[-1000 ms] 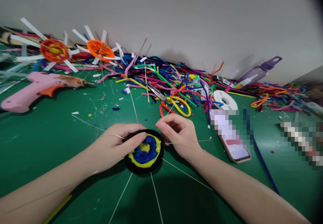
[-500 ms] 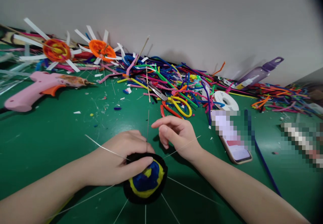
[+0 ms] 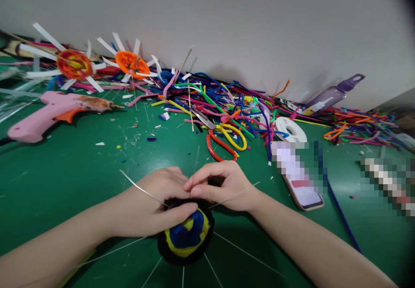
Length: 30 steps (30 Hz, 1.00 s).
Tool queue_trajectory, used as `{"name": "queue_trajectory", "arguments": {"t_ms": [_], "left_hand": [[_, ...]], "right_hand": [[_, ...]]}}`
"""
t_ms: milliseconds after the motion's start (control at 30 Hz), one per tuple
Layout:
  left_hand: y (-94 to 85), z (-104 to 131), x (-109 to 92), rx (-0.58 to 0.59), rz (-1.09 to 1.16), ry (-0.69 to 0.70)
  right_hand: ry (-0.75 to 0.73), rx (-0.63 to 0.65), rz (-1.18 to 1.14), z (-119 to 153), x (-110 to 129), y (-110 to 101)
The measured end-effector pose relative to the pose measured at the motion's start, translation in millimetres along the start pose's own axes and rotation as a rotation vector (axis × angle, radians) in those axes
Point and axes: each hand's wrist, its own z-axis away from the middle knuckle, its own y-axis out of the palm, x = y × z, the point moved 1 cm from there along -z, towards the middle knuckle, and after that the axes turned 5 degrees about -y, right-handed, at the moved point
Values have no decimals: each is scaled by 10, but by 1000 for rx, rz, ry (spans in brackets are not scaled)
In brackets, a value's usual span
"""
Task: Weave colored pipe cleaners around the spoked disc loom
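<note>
My left hand (image 3: 152, 206) grips a round fuzzy disc (image 3: 188, 234), its thumb on the face and its other fingers behind the far edge. The disc has a black outer ring, then yellow, then blue with a yellow centre. Several thin, pale strands (image 3: 249, 253) stick out from it all round. At the disc's far edge, my right hand (image 3: 225, 188) has its thumb and index finger closed around one upright strand (image 3: 196, 160), close beside my left fingers. What lies under the disc is hidden.
Scissors (image 3: 212, 149) with red and yellow handles lie beyond my hands, before piled pipe cleaners (image 3: 220, 102). A pink glue gun (image 3: 29, 121) lies left, below orange discs (image 3: 74, 63) with white strips. Rightward are a phone (image 3: 300, 180), a white spool (image 3: 300, 130) and a purple bottle (image 3: 327, 97).
My right hand has moved left and down towards the disc, and its thumb and index finger have closed on the upright strand. That strand now leans slightly right. My left hand keeps its hold.
</note>
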Motion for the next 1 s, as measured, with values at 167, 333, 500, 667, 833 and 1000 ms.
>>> {"name": "queue_trajectory", "arguments": {"t_ms": [167,333,500,667,833,1000], "left_hand": [[10,-6,8,-14,-3,-5],[-12,-1,23,-17,48,-66],[-32,19,35,-1,114,-141],[-39,10,41,-5,129,-184],[-51,0,17,-31,132,-173],[-43,1,7,-50,144,-172]], "right_hand": [[49,-42,-20,9,-28,-5],[76,-85,-83,6,-32,-16],[105,-105,-127,-17,-11,-17],[111,-115,-140,-30,2,-10],[136,-126,-108,-31,7,-10],[149,-112,-103,-29,5,-12]]}}
